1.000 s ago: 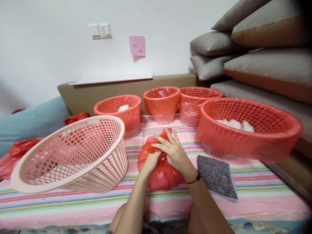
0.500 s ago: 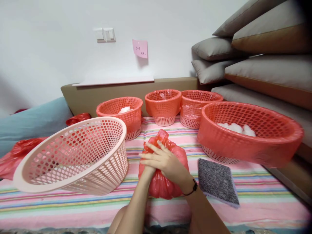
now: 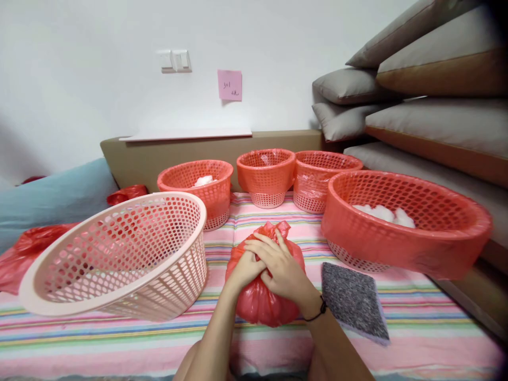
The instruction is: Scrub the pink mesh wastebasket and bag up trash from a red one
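A full, rounded red plastic bag rests on the striped cloth in front of me, its gathered top rising at the far side. My left hand is closed at the bag's upper part, with its fingertips partly hidden under the other hand. Over it lies my right hand, fingers stretched out across the top of the bag and the left knuckles. A dark band circles the right wrist. The bag's contents cannot be made out.
On the left a pale pink basket tilts toward me. Red-lined baskets stand behind and right, including a large basket holding white items. A grey cloth pad lies right of the bag. Cushions are stacked at the right.
My left hand has shifted up, its fingers now curled on the bag. My right hand has moved slightly right, its fingers closer together. The bag's gathered top sits lower.
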`<state>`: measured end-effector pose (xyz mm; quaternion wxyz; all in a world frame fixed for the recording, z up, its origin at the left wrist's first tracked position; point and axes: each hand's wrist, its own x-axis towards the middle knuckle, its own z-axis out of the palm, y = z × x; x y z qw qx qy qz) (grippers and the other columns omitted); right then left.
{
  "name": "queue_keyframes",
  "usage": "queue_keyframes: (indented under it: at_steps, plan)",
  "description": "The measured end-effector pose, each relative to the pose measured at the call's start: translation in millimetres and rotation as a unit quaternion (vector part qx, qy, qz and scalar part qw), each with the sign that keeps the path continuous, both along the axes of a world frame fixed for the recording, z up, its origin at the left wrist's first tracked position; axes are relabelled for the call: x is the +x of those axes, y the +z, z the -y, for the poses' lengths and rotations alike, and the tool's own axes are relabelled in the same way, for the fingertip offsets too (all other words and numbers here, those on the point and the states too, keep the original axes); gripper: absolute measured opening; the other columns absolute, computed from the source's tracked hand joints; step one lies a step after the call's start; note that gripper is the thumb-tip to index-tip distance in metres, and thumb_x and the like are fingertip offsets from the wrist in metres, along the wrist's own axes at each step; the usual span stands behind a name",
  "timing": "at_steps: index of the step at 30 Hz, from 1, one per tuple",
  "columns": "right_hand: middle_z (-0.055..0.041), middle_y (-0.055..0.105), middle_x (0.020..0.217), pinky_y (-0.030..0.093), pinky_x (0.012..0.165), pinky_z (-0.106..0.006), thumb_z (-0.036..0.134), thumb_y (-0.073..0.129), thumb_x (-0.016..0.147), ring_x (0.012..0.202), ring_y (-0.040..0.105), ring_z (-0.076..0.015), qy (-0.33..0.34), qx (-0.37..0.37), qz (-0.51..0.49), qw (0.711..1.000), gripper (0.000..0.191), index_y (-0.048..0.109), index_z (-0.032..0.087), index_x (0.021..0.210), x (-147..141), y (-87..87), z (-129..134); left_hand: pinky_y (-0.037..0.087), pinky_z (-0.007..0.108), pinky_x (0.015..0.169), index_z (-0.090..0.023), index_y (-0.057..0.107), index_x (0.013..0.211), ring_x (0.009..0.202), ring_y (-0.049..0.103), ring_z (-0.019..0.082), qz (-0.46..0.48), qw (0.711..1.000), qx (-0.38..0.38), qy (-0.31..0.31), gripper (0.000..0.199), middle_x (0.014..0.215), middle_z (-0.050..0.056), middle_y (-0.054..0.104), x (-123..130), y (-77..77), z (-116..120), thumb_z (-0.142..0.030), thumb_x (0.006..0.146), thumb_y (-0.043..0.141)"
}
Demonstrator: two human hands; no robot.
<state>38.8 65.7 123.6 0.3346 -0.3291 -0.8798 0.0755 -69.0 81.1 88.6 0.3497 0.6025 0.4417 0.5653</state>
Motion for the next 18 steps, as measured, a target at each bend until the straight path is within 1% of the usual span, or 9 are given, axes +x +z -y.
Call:
queue_keyframes:
  at_steps: [2, 4, 6, 8, 10, 11, 13, 16, 18]
  plan:
    - [-0.0052, 0.056, 0.143, -0.003, 0.121, -0.062, 0.003, 0.042, 0.067, 0.144, 0.034, -0.0241, -0.033, 0.000, 0.000, 0.999, 0.073, 0.051, 0.023, 0.137, 7, -2.9, -5, 0.049, 0.047, 0.102, -0.020, 0.066, 0.118, 0.116, 0.062, 0.031, -0.049, 0.994, -0.032, -0.089, 0.055, 0.120, 0.009, 0.069, -21, 8.0, -2, -0.016, 0.063, 0.073]
    - [-0.0062, 0.060, 0.138, -0.001, 0.119, -0.066, 0.004, 0.044, 0.068, 0.141, 0.039, -0.0267, -0.067, -0.002, -0.008, 0.998, 0.070, 0.053, 0.024, 0.134, 15, -7.3, -10, 0.051, 0.044, 0.096, -0.018, 0.069, 0.105, 0.102, 0.065, 0.028, -0.094, 0.986, -0.060, -0.126, 0.043, 0.107, 0.007, 0.072, -32, 14.2, -4, -0.019, 0.063, 0.074]
    - [-0.0072, 0.066, 0.126, 0.007, 0.119, -0.066, 0.004, 0.045, 0.069, 0.128, 0.052, -0.0262, -0.091, -0.002, -0.022, 0.996, 0.062, 0.056, 0.023, 0.127, 22, -12.0, -16, 0.051, 0.042, 0.093, -0.017, 0.069, 0.093, 0.092, 0.066, 0.025, -0.104, 0.986, -0.062, -0.118, 0.028, 0.096, 0.005, 0.073, -34, 17.5, -6, -0.022, 0.066, 0.074]
    - [-0.0072, 0.070, 0.110, 0.023, 0.118, -0.060, 0.004, 0.044, 0.070, 0.110, 0.062, -0.0240, -0.103, -0.002, -0.041, 0.994, 0.051, 0.060, 0.022, 0.115, 26, -15.7, -21, 0.050, 0.039, 0.092, -0.017, 0.069, 0.089, 0.091, 0.066, 0.024, -0.074, 0.990, -0.046, -0.107, 0.025, 0.092, 0.005, 0.073, -32, 18.7, -8, -0.024, 0.066, 0.076]
    - [-0.0078, 0.068, 0.103, 0.042, 0.107, -0.049, 0.004, 0.043, 0.070, 0.099, 0.063, -0.0228, -0.121, -0.012, -0.062, 0.991, 0.042, 0.061, 0.021, 0.105, 27, -17.9, -23, 0.050, 0.037, 0.092, -0.018, 0.068, 0.095, 0.095, 0.066, 0.023, -0.026, 0.995, -0.022, -0.090, 0.031, 0.099, 0.006, 0.072, -28, 19.1, -9, -0.025, 0.066, 0.078]
    - [-0.0084, 0.067, 0.103, 0.048, 0.099, -0.043, 0.004, 0.043, 0.070, 0.098, 0.063, -0.0229, -0.134, -0.020, -0.075, 0.988, 0.040, 0.060, 0.020, 0.102, 26, -18.3, -23, 0.050, 0.036, 0.092, -0.018, 0.067, 0.097, 0.097, 0.066, 0.023, -0.010, 0.997, -0.010, -0.081, 0.033, 0.102, 0.007, 0.071, -27, 19.3, -10, -0.025, 0.067, 0.078]
    - [-0.0091, 0.066, 0.104, 0.052, 0.088, -0.035, 0.003, 0.042, 0.069, 0.098, 0.063, -0.0227, -0.159, -0.042, -0.103, 0.981, 0.041, 0.058, 0.020, 0.103, 23, -18.3, -22, 0.049, 0.038, 0.095, -0.019, 0.067, 0.100, 0.101, 0.064, 0.023, -0.014, 0.997, 0.025, -0.072, 0.032, 0.106, 0.007, 0.070, -26, 20.2, -9, -0.023, 0.070, 0.075]
    - [-0.0083, 0.069, 0.107, 0.050, 0.086, -0.030, 0.002, 0.042, 0.069, 0.099, 0.065, -0.0214, -0.184, -0.053, -0.126, 0.973, 0.048, 0.056, 0.019, 0.111, 17, -16.5, -18, 0.044, 0.041, 0.102, -0.021, 0.068, 0.105, 0.108, 0.062, 0.024, -0.067, 0.992, 0.074, -0.076, 0.028, 0.110, 0.007, 0.070, -27, 21.7, -8, -0.018, 0.077, 0.067]
    - [-0.0071, 0.071, 0.103, 0.049, 0.080, -0.029, 0.006, 0.045, 0.073, 0.094, 0.066, -0.0215, -0.212, -0.045, -0.112, 0.970, 0.041, 0.059, 0.020, 0.109, 14, -15.1, -17, 0.043, 0.041, 0.103, -0.022, 0.067, 0.109, 0.108, 0.062, 0.023, -0.090, 0.989, 0.084, -0.081, 0.029, 0.112, 0.007, 0.070, -28, 22.4, -6, -0.017, 0.080, 0.064]
